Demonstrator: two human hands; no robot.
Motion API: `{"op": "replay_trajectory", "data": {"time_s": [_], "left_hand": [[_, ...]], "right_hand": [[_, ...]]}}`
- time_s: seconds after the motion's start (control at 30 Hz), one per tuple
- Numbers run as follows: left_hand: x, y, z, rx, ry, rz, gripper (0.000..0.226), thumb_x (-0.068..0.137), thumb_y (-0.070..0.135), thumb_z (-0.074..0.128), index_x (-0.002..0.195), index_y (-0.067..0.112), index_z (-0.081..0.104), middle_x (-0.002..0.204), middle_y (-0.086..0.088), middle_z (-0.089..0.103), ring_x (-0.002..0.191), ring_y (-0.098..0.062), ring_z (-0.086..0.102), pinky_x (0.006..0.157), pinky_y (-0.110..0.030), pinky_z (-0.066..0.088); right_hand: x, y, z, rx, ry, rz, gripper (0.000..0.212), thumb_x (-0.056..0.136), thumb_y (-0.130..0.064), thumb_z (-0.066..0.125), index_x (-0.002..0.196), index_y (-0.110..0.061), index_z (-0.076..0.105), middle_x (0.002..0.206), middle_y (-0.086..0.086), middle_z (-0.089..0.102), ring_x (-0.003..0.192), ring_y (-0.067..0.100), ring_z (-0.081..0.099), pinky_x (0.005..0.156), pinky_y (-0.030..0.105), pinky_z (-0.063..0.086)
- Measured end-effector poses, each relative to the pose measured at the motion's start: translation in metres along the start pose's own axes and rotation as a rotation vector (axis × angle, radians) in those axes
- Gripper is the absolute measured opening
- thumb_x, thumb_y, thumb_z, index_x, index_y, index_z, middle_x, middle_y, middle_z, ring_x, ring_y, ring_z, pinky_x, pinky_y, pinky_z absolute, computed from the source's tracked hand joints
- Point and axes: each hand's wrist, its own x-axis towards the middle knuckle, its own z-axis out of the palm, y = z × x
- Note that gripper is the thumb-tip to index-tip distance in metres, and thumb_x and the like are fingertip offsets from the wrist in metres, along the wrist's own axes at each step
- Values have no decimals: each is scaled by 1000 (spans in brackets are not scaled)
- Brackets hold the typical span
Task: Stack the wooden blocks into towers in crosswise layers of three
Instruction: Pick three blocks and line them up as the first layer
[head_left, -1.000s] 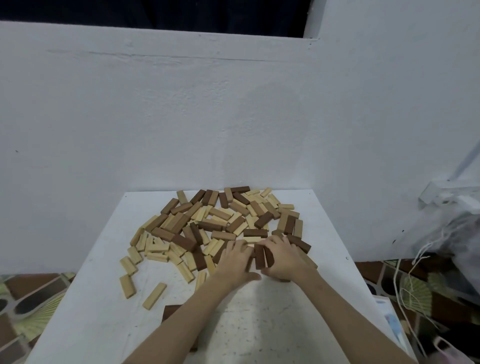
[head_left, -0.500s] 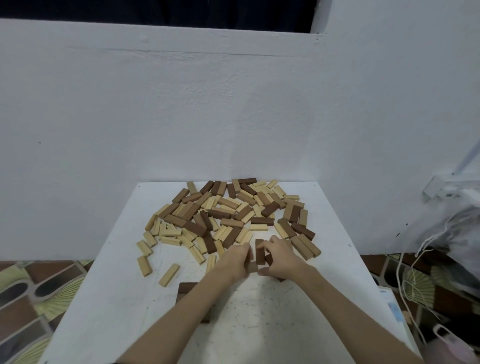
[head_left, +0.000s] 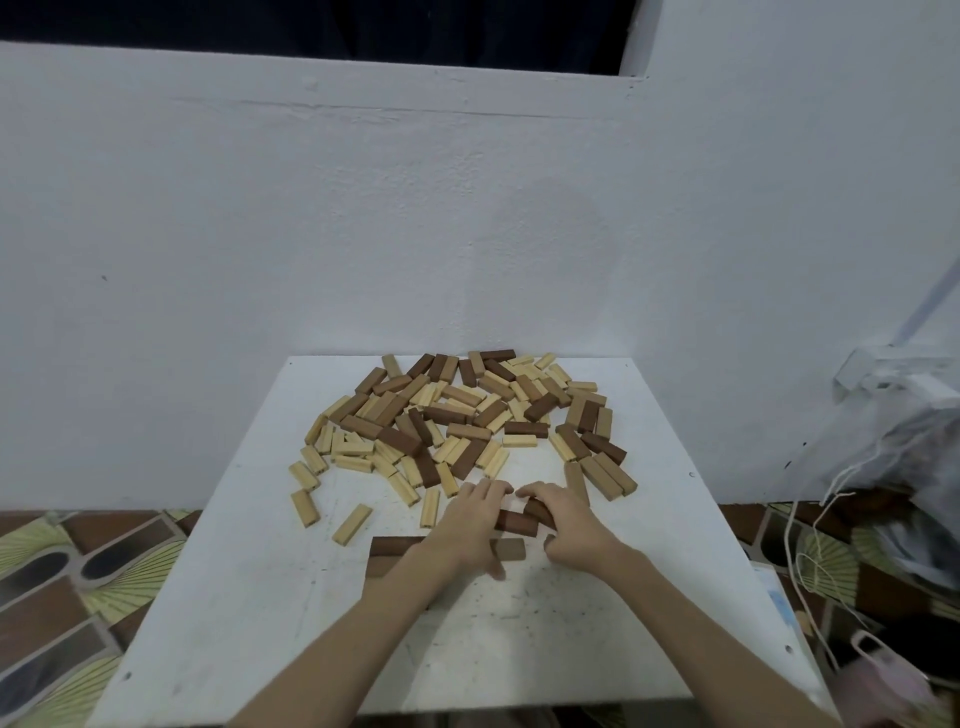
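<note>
Dark brown wooden blocks (head_left: 517, 522) lay gripped between both hands near the middle of the white table (head_left: 249, 623), the left hand (head_left: 467, 525) and the right hand (head_left: 569, 530) each curled around them from its own side. Another dark block (head_left: 389, 548) rested just left of the left wrist. Beyond the hands spread a loose heap of light and dark blocks (head_left: 457, 421), reaching toward the white wall (head_left: 363, 234).

I see a white counter (head_left: 260, 597) set against a white wall (head_left: 363, 234). Patterned floor tiles (head_left: 62, 582) show on my left. On my right, a plastic bag (head_left: 904, 467) with white cords (head_left: 810, 545) hanging beside it.
</note>
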Motion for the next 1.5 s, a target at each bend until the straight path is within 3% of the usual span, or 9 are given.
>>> {"op": "replay_trajectory", "data": {"time_s": [0.2, 0.27, 0.43, 0.57, 0.67, 0.87, 1.0, 1.27, 1.5], "left_hand": [[-3, 7, 3, 6, -21, -68, 68, 79, 15, 72, 134, 16, 33, 136, -7, 42, 123, -24, 35, 99, -35, 35], [-6, 8, 7, -1, 4, -123, 64, 80, 23, 72, 130, 14, 34, 132, -8, 43, 119, -24, 38, 96, -35, 39], [-14, 16, 21, -92, 77, -317, 64, 82, 46, 65, 124, 9, 34, 124, -11, 44, 114, -27, 47, 92, -35, 44], [-20, 21, 15, -285, 92, -359, 45, 93, 40, 51, 119, 7, 33, 117, -14, 52, 101, -27, 55, 76, -33, 44], [-24, 17, 6, -280, -18, -328, 52, 87, 38, 62, 117, 9, 31, 105, -10, 51, 87, -19, 51, 60, -23, 40], [-24, 3, 8, -129, -105, -200, 96, 61, 43, 84, 133, 16, 27, 127, -5, 36, 117, -22, 36, 95, -39, 41], [-28, 3, 14, -139, -66, -135, 96, 62, 38, 84, 135, 17, 27, 128, -2, 34, 117, -20, 34, 97, -39, 40], [-26, 0, 16, -186, -2, -113, 83, 68, 29, 82, 133, 17, 32, 129, -1, 40, 114, -18, 34, 98, -37, 38], [-28, -3, 17, -158, 10, -96, 88, 65, 39, 82, 134, 18, 32, 126, 2, 37, 111, -15, 30, 93, -30, 36]], "right_hand": [[-11, 8, 0, -5, 98, 156, 58, 86, 4, 56, 137, -18, 38, 127, 11, 45, 117, 24, 46, 95, 29, 42], [-15, 7, 2, 61, 110, 198, 59, 84, -1, 61, 136, -17, 39, 122, 11, 50, 116, 25, 50, 93, 29, 44], [-23, -2, 8, 231, 20, 266, 68, 79, -9, 70, 138, -17, 38, 87, 0, 49, 82, 11, 51, 72, 20, 44], [-28, -7, 5, 281, -108, 241, 81, 75, -12, 76, 143, -18, 32, 85, -1, 51, 75, 8, 51, 59, 14, 40], [-29, -8, 2, 242, -173, 226, 93, 73, -14, 79, 148, -18, 25, 92, 0, 51, 83, 10, 52, 62, 15, 41], [-32, -9, -3, 67, -218, 132, 114, 65, -25, 88, 151, -24, 14, 108, -1, 43, 97, 13, 47, 83, 24, 43], [-30, -10, -2, -1, -187, 94, 110, 63, -28, 88, 150, -23, 20, 111, -1, 42, 97, 11, 44, 84, 24, 42], [-26, -12, 0, 7, -177, 59, 77, 69, -22, 83, 134, -18, 41, 102, -4, 47, 95, 15, 51, 83, 28, 47], [-23, -8, 0, 0, -164, 34, 87, 64, -35, 85, 137, -25, 39, 93, -14, 40, 94, 10, 47, 79, 25, 41]]}}
